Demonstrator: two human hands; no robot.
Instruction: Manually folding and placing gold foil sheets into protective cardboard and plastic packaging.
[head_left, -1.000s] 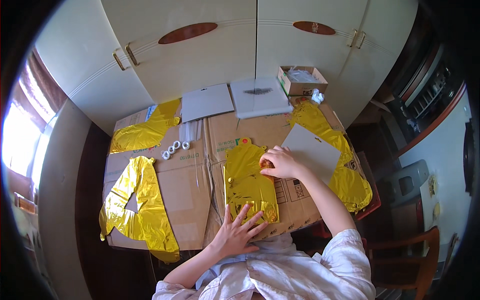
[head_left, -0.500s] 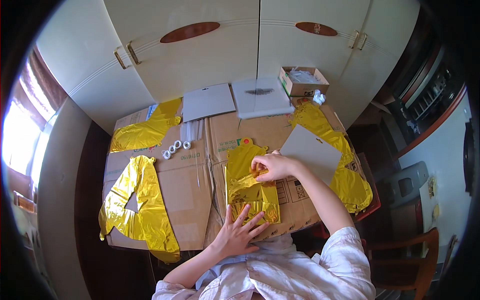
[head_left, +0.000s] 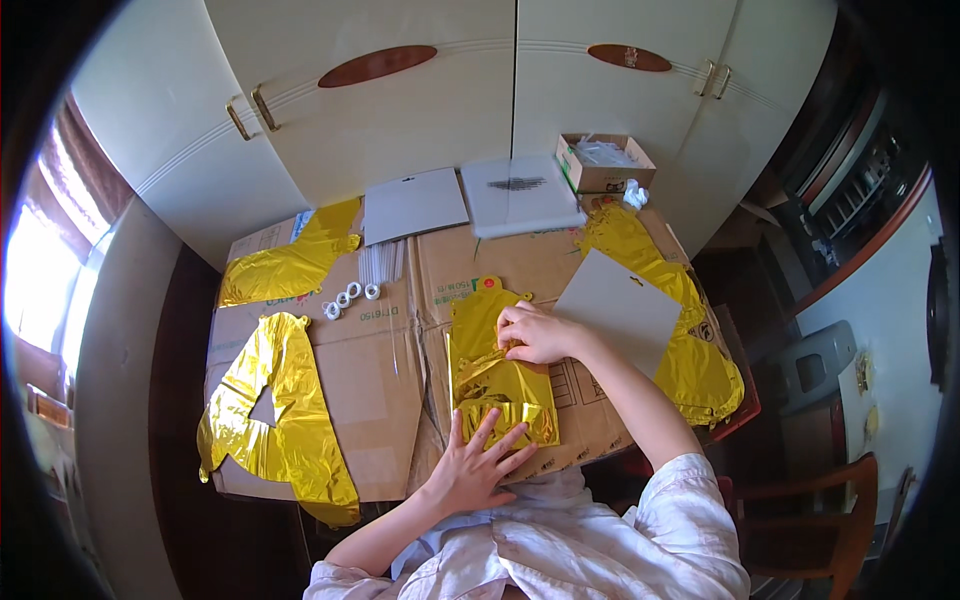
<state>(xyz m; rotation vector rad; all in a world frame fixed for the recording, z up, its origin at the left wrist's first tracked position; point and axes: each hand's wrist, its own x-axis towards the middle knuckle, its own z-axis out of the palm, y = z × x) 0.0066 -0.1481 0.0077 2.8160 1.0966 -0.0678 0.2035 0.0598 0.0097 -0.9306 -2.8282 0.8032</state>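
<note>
In front of me a folded gold foil balloon (head_left: 475, 325) lies on the cardboard, with a small tab bearing a red dot at its far end. My left hand (head_left: 472, 468) rests flat on its near end with fingers spread. My right hand (head_left: 540, 332) is over its upper right part, fingers bent and pinched on the foil. The fingertips are partly hidden, and the foil beneath them is creased. Just right of this hand is a grey-white card (head_left: 620, 305) with a hanging slot, lying partly over other gold foil balloons (head_left: 700, 375).
Cardboard (head_left: 370, 440) covers the table. More gold foil lies at left (head_left: 300, 420) and far left (head_left: 285, 268). Several small white rolls (head_left: 345, 298) lie near clear straws (head_left: 382, 263). Behind are another card (head_left: 415, 205), clear plastic bags (head_left: 525, 210) and an open box (head_left: 607, 178).
My right hand has shifted slightly away from me and to the left along the foil, and the foil under it has settled. My left hand has stayed in place.
</note>
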